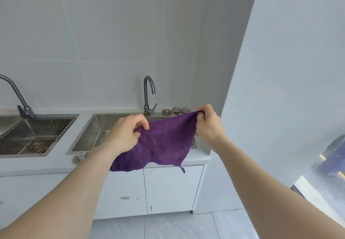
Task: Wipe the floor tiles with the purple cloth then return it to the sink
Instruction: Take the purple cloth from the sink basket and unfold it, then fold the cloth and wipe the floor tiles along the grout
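The purple cloth [162,143] hangs spread out in the air over the right steel sink [100,125]. My left hand [127,132] pinches its upper left corner and my right hand [207,125] pinches its upper right corner. The cloth's lower edge droops past the counter's front edge, and a small loop dangles from its lower right corner. It hides the sink's right half. Pale floor tiles [179,225] show at the bottom, below the cabinets.
A dark curved tap [148,95] stands behind the right sink, with three metal drain plugs [176,110] beside it. A second sink with a wire rack [35,136] and its own tap [18,98] lies to the left. White cabinet doors [168,188] sit underneath; a wall rises on the right.
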